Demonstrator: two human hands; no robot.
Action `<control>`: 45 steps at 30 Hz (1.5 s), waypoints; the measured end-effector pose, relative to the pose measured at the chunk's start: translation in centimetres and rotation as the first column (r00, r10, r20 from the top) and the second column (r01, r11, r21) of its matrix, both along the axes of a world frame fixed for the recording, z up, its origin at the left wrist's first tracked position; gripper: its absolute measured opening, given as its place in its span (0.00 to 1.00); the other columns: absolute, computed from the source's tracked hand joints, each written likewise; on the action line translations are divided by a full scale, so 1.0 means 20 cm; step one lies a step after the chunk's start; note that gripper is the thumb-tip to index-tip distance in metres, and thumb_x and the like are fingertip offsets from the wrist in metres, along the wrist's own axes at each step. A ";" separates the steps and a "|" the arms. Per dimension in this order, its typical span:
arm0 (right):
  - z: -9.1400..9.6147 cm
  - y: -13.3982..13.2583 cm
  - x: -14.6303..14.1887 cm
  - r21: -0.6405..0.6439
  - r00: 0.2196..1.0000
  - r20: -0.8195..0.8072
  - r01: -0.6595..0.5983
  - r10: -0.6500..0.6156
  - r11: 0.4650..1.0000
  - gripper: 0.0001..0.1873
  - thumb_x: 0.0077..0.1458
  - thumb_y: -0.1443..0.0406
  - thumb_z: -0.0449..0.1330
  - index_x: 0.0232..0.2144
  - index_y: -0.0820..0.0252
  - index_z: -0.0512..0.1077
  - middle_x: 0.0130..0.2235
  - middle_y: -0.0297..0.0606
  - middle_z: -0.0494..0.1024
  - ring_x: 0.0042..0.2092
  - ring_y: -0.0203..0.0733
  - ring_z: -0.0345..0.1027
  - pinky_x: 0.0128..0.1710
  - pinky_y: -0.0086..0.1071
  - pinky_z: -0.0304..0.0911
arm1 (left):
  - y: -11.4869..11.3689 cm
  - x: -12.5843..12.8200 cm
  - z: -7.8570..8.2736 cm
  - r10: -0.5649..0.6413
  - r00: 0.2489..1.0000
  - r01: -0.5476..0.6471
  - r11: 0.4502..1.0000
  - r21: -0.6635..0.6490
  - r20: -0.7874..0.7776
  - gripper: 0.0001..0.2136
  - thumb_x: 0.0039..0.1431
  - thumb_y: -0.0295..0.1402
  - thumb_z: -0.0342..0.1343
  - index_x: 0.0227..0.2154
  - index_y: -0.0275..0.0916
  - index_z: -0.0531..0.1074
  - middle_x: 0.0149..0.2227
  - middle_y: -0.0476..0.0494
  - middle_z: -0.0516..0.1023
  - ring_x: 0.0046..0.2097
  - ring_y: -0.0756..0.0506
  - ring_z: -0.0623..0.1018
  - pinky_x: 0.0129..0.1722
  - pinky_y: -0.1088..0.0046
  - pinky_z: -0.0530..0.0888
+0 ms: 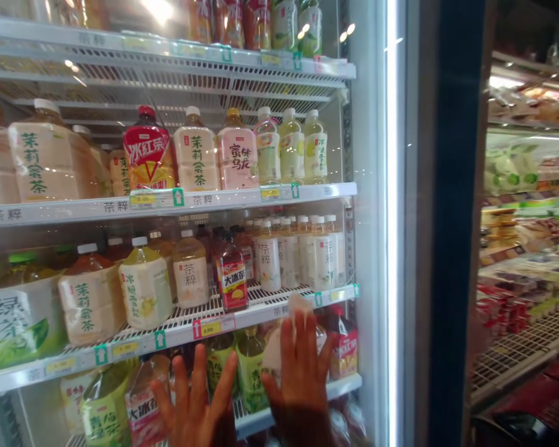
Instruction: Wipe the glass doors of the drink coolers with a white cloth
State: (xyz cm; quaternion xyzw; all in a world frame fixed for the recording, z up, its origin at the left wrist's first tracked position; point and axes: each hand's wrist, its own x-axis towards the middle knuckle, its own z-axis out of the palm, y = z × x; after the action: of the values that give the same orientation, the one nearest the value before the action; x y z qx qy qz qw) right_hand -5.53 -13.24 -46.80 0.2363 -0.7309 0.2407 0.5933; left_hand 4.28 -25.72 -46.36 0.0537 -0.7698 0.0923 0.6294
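Note:
Both hands are raised, fingers up, before a lit drinks cooler with glass-like reflections across its front. My left hand [195, 403] is open with fingers spread, in front of the lower bottles. My right hand [300, 369] is also open, its fingers stretched upward just below a shelf edge [279, 310]. A pale patch [300, 304] shows past its fingertips; whether this is a cloth or a reflection I cannot tell. Behind the hands are green-labelled bottles [251, 366], a pink-and-clear bottle [144, 397] and a red-labelled bottle [343, 344].
Above, a wire shelf [168, 320] bears tea bottles and a small dark-red bottle [233, 279]. A higher row includes a large red bottle [148, 152]. A bright light strip [392, 186] and dark frame [451, 217] stand right, before stocked shelves [522, 248].

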 end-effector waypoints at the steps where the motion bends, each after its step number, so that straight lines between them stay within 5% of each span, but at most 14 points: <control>1: 0.04 0.03 -0.02 0.005 1.000 0.023 -0.021 0.021 1.000 0.40 0.71 0.51 0.38 0.74 0.67 0.35 0.75 0.55 0.46 0.76 0.65 0.32 0.68 0.76 0.37 | 0.00 -0.01 0.00 -0.004 1.000 0.004 1.000 0.002 0.001 0.39 0.61 0.33 0.59 0.71 0.59 0.49 0.76 0.48 0.43 0.76 0.33 0.44 0.71 0.34 0.43; 3: 0.05 0.06 -0.04 -0.004 0.999 0.040 -0.028 0.028 1.000 0.40 0.70 0.51 0.40 0.75 0.65 0.35 0.75 0.54 0.47 0.76 0.65 0.33 0.67 0.77 0.36 | 0.00 -0.02 0.00 -0.004 1.000 0.004 1.000 -0.006 -0.012 0.39 0.61 0.33 0.60 0.71 0.60 0.49 0.76 0.49 0.44 0.76 0.33 0.44 0.71 0.34 0.43; 8: -0.23 0.06 -0.06 -0.027 0.995 -0.086 0.042 -0.045 0.999 0.43 0.69 0.48 0.40 0.74 0.69 0.37 0.76 0.54 0.39 0.76 0.67 0.30 0.68 0.76 0.37 | -0.04 -0.03 0.00 0.025 0.997 -0.028 0.998 -0.048 -0.071 0.41 0.59 0.33 0.62 0.71 0.60 0.49 0.75 0.48 0.47 0.76 0.34 0.47 0.72 0.38 0.45; 14: 0.01 0.21 -0.15 -0.087 0.995 0.104 0.012 -0.003 0.996 0.40 0.71 0.51 0.40 0.74 0.65 0.32 0.76 0.53 0.37 0.76 0.63 0.28 0.67 0.77 0.33 | -0.02 -0.01 0.02 -0.047 0.999 0.047 0.999 -0.005 0.001 0.38 0.62 0.33 0.58 0.71 0.60 0.50 0.76 0.51 0.44 0.76 0.35 0.43 0.72 0.39 0.39; 20: -0.21 0.10 -0.04 -0.034 1.000 -0.014 0.020 -0.020 0.999 0.43 0.69 0.51 0.40 0.74 0.72 0.34 0.76 0.52 0.32 0.76 0.63 0.26 0.71 0.70 0.33 | -0.05 0.00 -0.01 -0.018 1.000 0.018 0.999 0.037 -0.009 0.42 0.58 0.31 0.63 0.70 0.62 0.49 0.76 0.52 0.44 0.76 0.32 0.45 0.71 0.35 0.40; 22: -0.12 0.11 -0.05 -0.024 1.000 0.019 -0.005 0.006 1.000 0.43 0.68 0.51 0.42 0.75 0.67 0.34 0.76 0.51 0.34 0.76 0.63 0.27 0.71 0.71 0.32 | -0.07 0.02 -0.01 -0.031 0.999 0.029 0.997 0.072 0.031 0.44 0.56 0.30 0.64 0.70 0.63 0.49 0.76 0.52 0.43 0.76 0.31 0.44 0.71 0.33 0.39; 25: 0.16 0.15 -0.09 -0.050 0.997 0.072 -0.036 0.040 0.998 0.42 0.70 0.51 0.43 0.75 0.64 0.33 0.76 0.53 0.37 0.76 0.63 0.28 0.68 0.75 0.32 | -0.08 0.08 0.02 -0.039 0.998 0.034 0.994 0.106 0.045 0.46 0.55 0.28 0.65 0.71 0.64 0.48 0.76 0.52 0.41 0.76 0.30 0.42 0.70 0.32 0.38; 27: 0.23 0.12 -0.06 -0.038 0.997 0.056 -0.044 0.046 0.998 0.43 0.70 0.50 0.43 0.74 0.68 0.33 0.76 0.57 0.35 0.76 0.65 0.27 0.68 0.76 0.32 | -0.10 0.13 0.04 -0.022 1.000 0.020 0.993 0.119 0.019 0.46 0.55 0.28 0.65 0.71 0.63 0.47 0.76 0.51 0.40 0.76 0.30 0.42 0.70 0.32 0.38; 30: 0.03 -0.03 0.05 0.152 0.994 -0.085 -0.058 0.071 0.987 0.44 0.69 0.51 0.47 0.74 0.71 0.38 0.76 0.55 0.35 0.76 0.63 0.26 0.71 0.70 0.31 | -0.19 0.22 0.04 0.017 1.000 -0.015 0.992 0.126 -0.016 0.44 0.58 0.31 0.63 0.71 0.62 0.47 0.76 0.51 0.40 0.76 0.29 0.42 0.70 0.31 0.37; 33: -0.14 -0.15 0.14 0.450 0.907 -0.376 0.000 0.189 0.893 0.34 0.68 0.57 0.52 0.73 0.48 0.51 0.76 0.32 0.40 0.77 0.51 0.28 0.74 0.60 0.26 | -0.33 0.33 0.03 0.055 0.998 -0.052 0.991 0.121 -0.029 0.41 0.60 0.33 0.61 0.71 0.60 0.48 0.76 0.50 0.40 0.76 0.31 0.41 0.70 0.33 0.36; 36: 0.06 -0.22 0.17 0.547 0.912 -0.316 -0.050 0.262 0.835 0.36 0.68 0.44 0.47 0.69 0.55 0.60 0.75 0.37 0.49 0.77 0.53 0.32 0.74 0.59 0.24 | -0.46 0.44 0.07 0.061 0.998 -0.058 0.988 0.140 -0.016 0.39 0.62 0.30 0.58 0.72 0.59 0.47 0.77 0.50 0.40 0.76 0.33 0.41 0.71 0.35 0.36; 40: 0.40 -0.30 0.23 0.404 0.948 -0.242 -0.093 0.205 0.910 0.47 0.64 0.39 0.49 0.70 0.67 0.55 0.73 0.49 0.54 0.77 0.57 0.30 0.73 0.62 0.24 | -0.60 0.52 0.12 0.032 0.999 -0.031 0.989 0.142 -0.004 0.38 0.64 0.30 0.56 0.72 0.58 0.47 0.77 0.49 0.40 0.76 0.34 0.40 0.71 0.35 0.35; 42: 0.41 -0.34 0.29 0.560 0.903 -0.287 -0.113 0.320 0.821 0.46 0.63 0.37 0.49 0.69 0.61 0.58 0.73 0.40 0.56 0.76 0.52 0.34 0.74 0.55 0.27 | -0.66 0.55 0.12 0.019 1.000 -0.017 0.991 0.130 -0.008 0.37 0.64 0.31 0.56 0.72 0.58 0.48 0.77 0.50 0.40 0.77 0.34 0.40 0.72 0.36 0.35; 45: 0.46 -0.39 0.34 0.802 0.819 -0.313 -0.043 0.480 0.596 0.40 0.64 0.37 0.46 0.68 0.51 0.62 0.73 0.23 0.56 0.75 0.40 0.40 0.74 0.40 0.39 | -0.75 0.58 0.13 0.020 1.000 -0.018 0.995 0.096 -0.019 0.37 0.64 0.31 0.57 0.71 0.59 0.49 0.77 0.52 0.40 0.77 0.34 0.41 0.72 0.37 0.35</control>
State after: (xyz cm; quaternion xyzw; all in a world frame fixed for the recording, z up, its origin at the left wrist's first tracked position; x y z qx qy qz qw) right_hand 1.21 -21.06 -37.55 0.6270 -0.5371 -0.0736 0.5595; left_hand 15.91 -40.70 -43.77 0.0923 -0.7664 0.0606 0.6328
